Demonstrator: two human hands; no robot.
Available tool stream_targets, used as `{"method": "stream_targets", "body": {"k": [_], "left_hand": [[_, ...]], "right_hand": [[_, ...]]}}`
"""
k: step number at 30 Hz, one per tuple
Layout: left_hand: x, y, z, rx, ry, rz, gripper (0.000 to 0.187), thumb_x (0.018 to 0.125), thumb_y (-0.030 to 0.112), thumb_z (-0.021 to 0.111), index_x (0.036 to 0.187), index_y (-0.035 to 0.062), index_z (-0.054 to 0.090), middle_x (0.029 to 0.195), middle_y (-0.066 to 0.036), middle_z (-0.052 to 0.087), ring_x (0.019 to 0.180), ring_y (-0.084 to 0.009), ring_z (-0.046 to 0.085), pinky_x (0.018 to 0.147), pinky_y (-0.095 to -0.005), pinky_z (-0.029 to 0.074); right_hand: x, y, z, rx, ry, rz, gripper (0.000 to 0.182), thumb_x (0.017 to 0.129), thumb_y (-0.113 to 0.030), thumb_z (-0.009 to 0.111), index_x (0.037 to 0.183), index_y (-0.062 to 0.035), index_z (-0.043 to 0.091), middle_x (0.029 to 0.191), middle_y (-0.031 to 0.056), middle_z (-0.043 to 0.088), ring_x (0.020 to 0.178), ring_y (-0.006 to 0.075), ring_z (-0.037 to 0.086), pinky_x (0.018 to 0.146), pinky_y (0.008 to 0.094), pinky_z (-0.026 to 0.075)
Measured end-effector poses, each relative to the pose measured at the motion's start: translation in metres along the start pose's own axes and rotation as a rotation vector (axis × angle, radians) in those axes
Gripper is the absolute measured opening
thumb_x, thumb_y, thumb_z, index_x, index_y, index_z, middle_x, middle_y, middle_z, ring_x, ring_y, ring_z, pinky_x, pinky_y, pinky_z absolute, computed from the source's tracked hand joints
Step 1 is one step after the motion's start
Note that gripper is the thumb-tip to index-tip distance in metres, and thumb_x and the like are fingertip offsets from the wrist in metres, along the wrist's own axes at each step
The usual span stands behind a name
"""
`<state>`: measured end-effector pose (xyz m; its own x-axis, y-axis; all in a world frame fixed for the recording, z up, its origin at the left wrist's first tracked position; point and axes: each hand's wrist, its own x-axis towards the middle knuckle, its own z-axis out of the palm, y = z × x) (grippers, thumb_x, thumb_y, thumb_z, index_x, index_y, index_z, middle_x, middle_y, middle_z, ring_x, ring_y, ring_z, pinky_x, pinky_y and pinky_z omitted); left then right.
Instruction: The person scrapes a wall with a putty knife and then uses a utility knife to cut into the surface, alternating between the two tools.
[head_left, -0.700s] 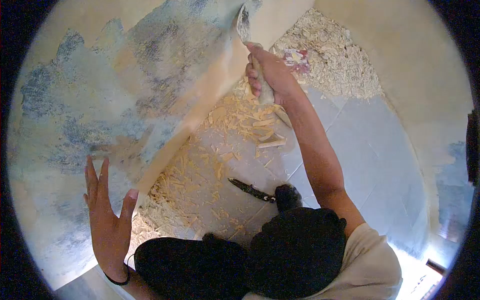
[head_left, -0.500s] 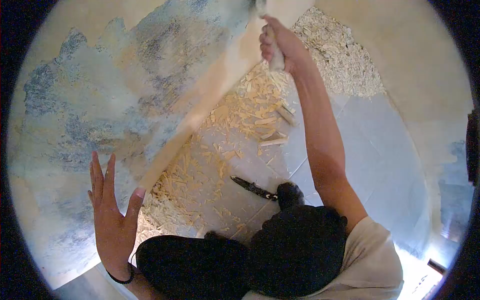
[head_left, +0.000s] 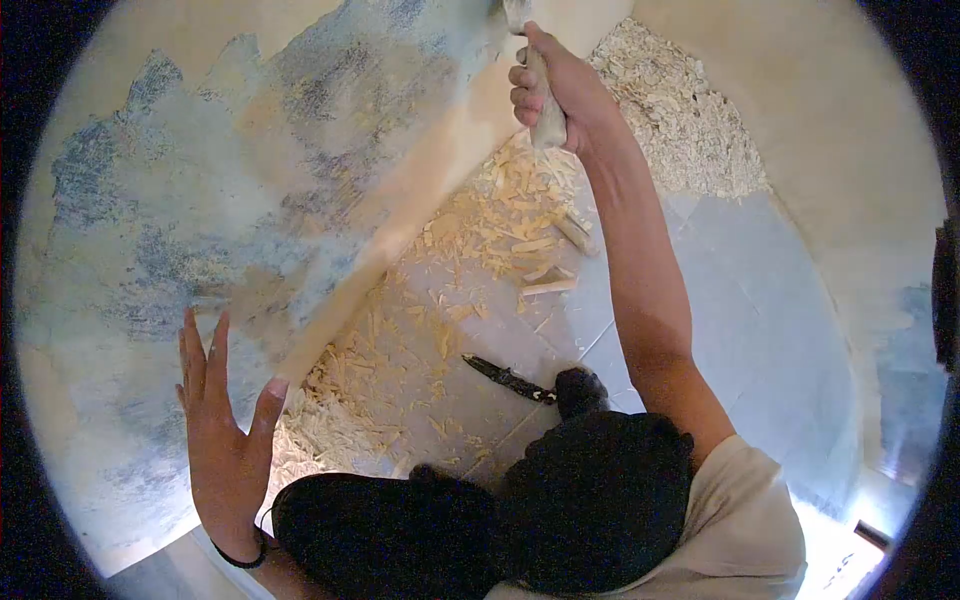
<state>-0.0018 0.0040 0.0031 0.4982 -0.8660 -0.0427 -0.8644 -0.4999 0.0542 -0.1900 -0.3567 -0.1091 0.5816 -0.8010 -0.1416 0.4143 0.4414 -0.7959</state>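
Observation:
My right hand (head_left: pixel 555 85) is wrapped around the pale handle of a hand tool (head_left: pixel 547 120), arm stretched far forward. Its grey head reaches the top edge of the view, partly cut off, beside the pale band along the edge of a large blue and beige mottled panel (head_left: pixel 200 180). With fingers extended and thumb apart, my left hand (head_left: pixel 225 430) lies against the lower part of that panel, the thumb close to the pale band. A dark cord circles the left wrist.
Yellowish wood chips (head_left: pixel 515 195) and slivers cover the grey floor (head_left: pixel 740 290) along the panel. A black knife (head_left: pixel 508 378) lies by my dark shoe (head_left: pixel 580 392). Pale flakes (head_left: pixel 690 120) are heaped at the upper right, before a beige wall (head_left: pixel 830 110).
The tool in my right hand has shifted slightly down and left, and more of its grey head shows. My left hand has stayed in place.

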Motion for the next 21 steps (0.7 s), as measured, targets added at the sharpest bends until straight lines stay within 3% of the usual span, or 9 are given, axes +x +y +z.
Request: {"method": "stream_targets", "body": {"k": [2,8,15,21], "left_hand": [[-0.002,-0.004,-0.001,0.009,0.010,0.009,0.068,0.094,0.042,0.060,0.152,0.0156,0.035,0.164,-0.014,0.016,0.150,-0.0367,0.015,0.117,-0.0621,0.013],[-0.002,0.001,-0.003,0.037,-0.005,-0.043,0.069,0.094,0.043,0.060,0.152,0.0158,0.035,0.164,-0.014,0.016,0.150,-0.0367,0.015,0.117,-0.0617,0.013],[-0.003,0.000,-0.003,0.020,-0.009,-0.031,0.069,0.093,0.044,0.060,0.152,0.0164,0.036,0.164,-0.014,0.015,0.150,-0.0366,0.016,0.116,-0.0644,0.014],[-0.005,-0.008,-0.002,-0.015,0.020,0.002,0.068,0.093,0.044,0.060,0.152,0.0174,0.036,0.164,-0.013,0.015,0.150,-0.0359,0.016,0.116,-0.0646,0.012]], "right_hand": [[0.004,0.000,-0.002,0.036,0.012,-0.037,0.035,0.100,-0.044,0.052,0.093,-0.0114,0.043,0.060,-0.0015,0.044,0.041,0.0099,0.040,0.036,0.0282,0.037],[-0.058,0.031,0.051,-0.146,0.036,0.165,0.034,0.101,-0.043,0.049,0.088,-0.0119,0.044,0.059,-0.0013,0.043,0.040,0.0111,0.040,0.036,0.0296,0.037],[-0.028,0.018,0.033,-0.048,-0.020,0.034,0.035,0.101,-0.044,0.049,0.090,-0.0111,0.044,0.059,-0.0009,0.043,0.040,0.0107,0.040,0.036,0.0291,0.037],[-0.062,0.046,0.060,-0.150,0.024,0.150,0.030,0.103,-0.040,0.046,0.094,-0.0116,0.044,0.061,-0.0003,0.044,0.040,0.0125,0.041,0.037,0.0309,0.039]]}}
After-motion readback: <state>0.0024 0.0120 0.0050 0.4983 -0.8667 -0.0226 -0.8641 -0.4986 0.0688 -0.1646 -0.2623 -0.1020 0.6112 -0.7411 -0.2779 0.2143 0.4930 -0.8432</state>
